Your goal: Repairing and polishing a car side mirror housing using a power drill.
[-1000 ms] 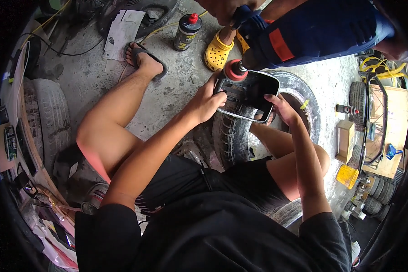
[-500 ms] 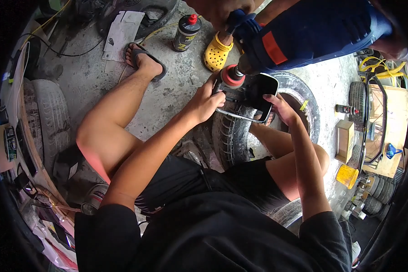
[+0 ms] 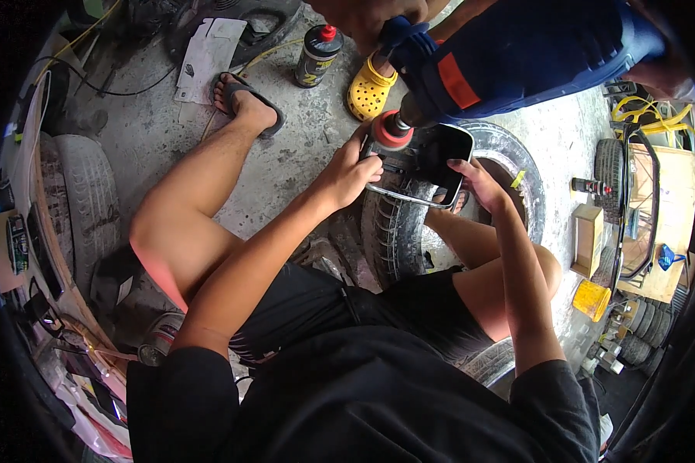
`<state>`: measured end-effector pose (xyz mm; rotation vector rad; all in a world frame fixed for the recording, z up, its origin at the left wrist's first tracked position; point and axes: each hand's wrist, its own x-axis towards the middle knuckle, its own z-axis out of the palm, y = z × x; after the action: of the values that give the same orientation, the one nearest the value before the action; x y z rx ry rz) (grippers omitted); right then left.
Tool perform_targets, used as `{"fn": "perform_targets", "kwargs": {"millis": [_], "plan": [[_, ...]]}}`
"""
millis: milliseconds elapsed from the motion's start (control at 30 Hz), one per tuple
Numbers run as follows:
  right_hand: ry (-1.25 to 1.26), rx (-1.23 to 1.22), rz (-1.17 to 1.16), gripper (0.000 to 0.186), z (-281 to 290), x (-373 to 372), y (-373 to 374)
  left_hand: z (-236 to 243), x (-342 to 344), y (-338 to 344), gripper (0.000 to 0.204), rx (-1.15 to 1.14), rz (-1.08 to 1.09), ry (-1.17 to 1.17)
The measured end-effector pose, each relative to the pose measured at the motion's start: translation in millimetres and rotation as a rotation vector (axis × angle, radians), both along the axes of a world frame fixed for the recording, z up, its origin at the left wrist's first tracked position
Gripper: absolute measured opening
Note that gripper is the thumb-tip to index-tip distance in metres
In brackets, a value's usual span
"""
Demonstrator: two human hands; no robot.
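Note:
A hollow black shell [image 3: 445, 144] with a shiny rim, looking like a car side-mirror housing, is held between my hands above a tyre [image 3: 386, 239]. My left hand [image 3: 350, 176] has its fingers wrapped round the left side. My right hand [image 3: 480, 185] grips the right wall, thumb over the rim. A dark blue power polisher [image 3: 533, 62] with an orange band comes in from the upper right. Its red round pad [image 3: 391, 131] sits at the shell's left end, near my left fingers. A co-worker's hand [image 3: 363, 23] grips the polisher's side handle.
On the floor stand a black bottle with a red cap [image 3: 319, 55] and, beside it, the co-worker's yellow clog [image 3: 371, 91]. Tyres lean at the left [image 3: 87, 201]. A wooden box [image 3: 587, 241], yellow container [image 3: 591, 299] and small bottle [image 3: 591, 186] are at the right.
The polisher and its red pad have shifted slightly left over the shell. My hands and the shell have hardly moved.

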<state>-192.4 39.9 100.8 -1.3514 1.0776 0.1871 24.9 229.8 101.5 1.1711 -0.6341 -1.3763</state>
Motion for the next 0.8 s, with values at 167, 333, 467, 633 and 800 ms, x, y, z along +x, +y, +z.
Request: {"fn": "perform_targets", "kwargs": {"millis": [167, 333, 467, 633, 800], "plan": [[0.008, -0.005, 0.016, 0.073, -0.7, -0.8, -0.8, -1.1, -1.3, 0.1, 0.061, 0.025, 0.018, 0.026], [0.025, -0.013, 0.021, 0.072, -5.7, -4.5, -5.2, -1.7, -2.1, 0.3, 0.061, 0.031, 0.020, 0.006], [0.004, 0.002, 0.018, 0.071, -0.8, -3.4, -0.7, -0.2, -2.1, -0.2, 0.061, 0.030, 0.001, -0.037], [-0.004, -0.020, 0.016, 0.071, -0.1, -4.0, 1.9, 0.2, -0.5, -1.6, 0.062, 0.042, -0.015, -0.040], [0.033, 0.045, -0.018, 0.070, -3.6, -5.7, -2.1, 0.7, -1.7, -1.6, 0.063, -0.009, 0.002, -0.024]]}}
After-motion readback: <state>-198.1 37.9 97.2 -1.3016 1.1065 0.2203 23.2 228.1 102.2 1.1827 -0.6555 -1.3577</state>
